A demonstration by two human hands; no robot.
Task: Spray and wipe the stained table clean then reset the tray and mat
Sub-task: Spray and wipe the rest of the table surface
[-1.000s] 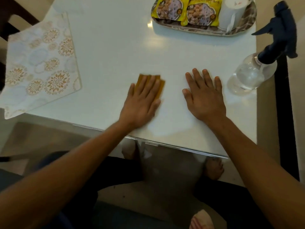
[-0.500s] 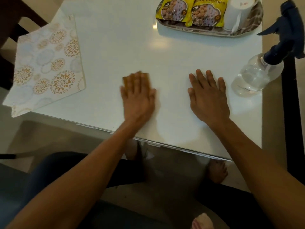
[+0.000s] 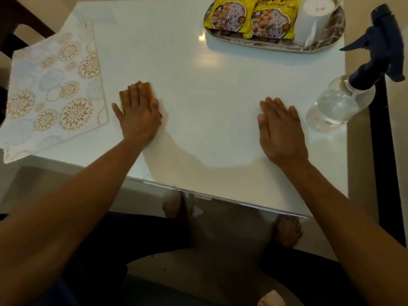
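On the white table (image 3: 209, 85), the flat left hand (image 3: 138, 113) mostly hides what seems a cloth (image 3: 146, 89); right hand (image 3: 280, 129) lies open.

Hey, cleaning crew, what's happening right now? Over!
Left hand flat on cloth, wiping near mat. Right hand flat on table, empty. Spray bottle parked right; tray far side.
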